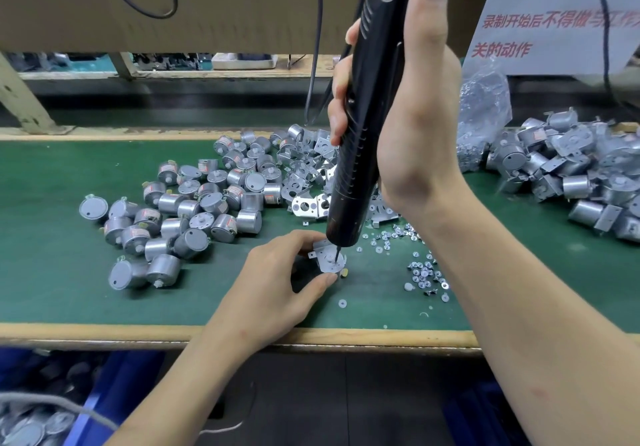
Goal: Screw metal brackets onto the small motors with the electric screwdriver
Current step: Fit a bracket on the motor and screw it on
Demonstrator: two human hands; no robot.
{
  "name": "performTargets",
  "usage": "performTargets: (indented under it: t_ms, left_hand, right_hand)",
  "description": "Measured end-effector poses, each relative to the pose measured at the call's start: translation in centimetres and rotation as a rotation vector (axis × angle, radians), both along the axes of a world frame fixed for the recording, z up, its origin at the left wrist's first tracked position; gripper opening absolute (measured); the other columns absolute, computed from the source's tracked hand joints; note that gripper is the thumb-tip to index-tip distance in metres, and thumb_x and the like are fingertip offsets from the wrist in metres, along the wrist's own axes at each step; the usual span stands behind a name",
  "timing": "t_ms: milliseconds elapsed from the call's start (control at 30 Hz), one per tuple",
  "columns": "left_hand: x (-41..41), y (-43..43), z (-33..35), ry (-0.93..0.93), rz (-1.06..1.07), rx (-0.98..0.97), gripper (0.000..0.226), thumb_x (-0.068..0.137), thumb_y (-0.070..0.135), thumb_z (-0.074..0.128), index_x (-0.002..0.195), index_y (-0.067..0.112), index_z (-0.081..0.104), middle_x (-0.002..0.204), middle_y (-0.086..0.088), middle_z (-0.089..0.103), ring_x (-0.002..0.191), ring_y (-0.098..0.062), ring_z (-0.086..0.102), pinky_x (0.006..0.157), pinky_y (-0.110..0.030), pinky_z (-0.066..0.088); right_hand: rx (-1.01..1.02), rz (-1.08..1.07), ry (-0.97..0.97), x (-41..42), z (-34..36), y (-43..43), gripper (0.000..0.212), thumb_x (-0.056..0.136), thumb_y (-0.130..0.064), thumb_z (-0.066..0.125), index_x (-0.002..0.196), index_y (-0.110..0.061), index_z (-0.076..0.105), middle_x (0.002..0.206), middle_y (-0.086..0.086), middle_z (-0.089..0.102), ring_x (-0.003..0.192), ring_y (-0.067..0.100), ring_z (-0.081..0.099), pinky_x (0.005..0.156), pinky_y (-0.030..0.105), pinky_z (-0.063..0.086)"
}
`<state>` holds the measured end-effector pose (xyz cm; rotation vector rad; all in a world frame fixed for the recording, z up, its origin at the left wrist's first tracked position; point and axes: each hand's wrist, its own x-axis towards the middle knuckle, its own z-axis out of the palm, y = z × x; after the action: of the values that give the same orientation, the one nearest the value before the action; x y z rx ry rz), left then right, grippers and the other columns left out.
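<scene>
Green bench mat (52,272) runs L to R. Far L, at 9–10 o'clock from the work, sits a heap of bare motors (180,210), loose, some on their sides. Next, at 12 o'clock, is a heap of metal brackets (304,175), partly hidden behind the tool.

L hand (277,282) comes in from 7 o'clock. Thumb & fingers curl round one motor w/ bracket (329,260), which sits on the mat near the front edge, bracket face up.

Electric screwdriver (360,126) stands nearly upright over it, top leaning toward 1 o'clock, bit tip down on the bracket face. R hand (415,116) wraps the black body tight, thumb laid up along it, fingers round the far side.

At 3 o'clock, screws & washers (422,272) lie scattered, and the R forearm covers some. At 1 o'clock there's a clear plastic bag (485,116), contents unclear. Far R, at 2 o'clock, is a heap of motors w/ brackets fitted (571,175).
</scene>
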<state>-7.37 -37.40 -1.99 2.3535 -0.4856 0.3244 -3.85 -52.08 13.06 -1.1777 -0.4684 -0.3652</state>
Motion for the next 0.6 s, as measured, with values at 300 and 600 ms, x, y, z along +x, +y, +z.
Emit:
performTargets:
  t_ms: [300,600]
  left_hand:
    - [0.1,0.0,-0.1,-0.006,0.004,0.017,0.04,0.083,0.033,0.077,0.119,0.03,0.06,0.105,0.026,0.063,0.099,0.01,0.055,0.081,-0.002,0.036]
    - [0.0,-0.4,0.2,0.017,0.023,0.02,0.041,0.076,0.04,0.081,0.097,0.046,0.046,0.092,0.028,0.061,0.086,0.012,0.053,0.073,-0.004,0.035]
  right_hand:
    - [-0.006,0.014,0.021,0.0,-0.5,0.2,0.059,0.104,-0.046,0.028,0.092,0.005,0.054,0.062,0.011,0.054,0.046,0.026,0.051,0.047,0.033,0.044]
    - [-0.069,0.046,-0.019,-0.1,-0.6,1.0,0.059,0.103,-0.044,0.029,0.09,0.01,0.051,0.059,0.011,0.053,0.043,0.027,0.049,0.044,0.034,0.042]
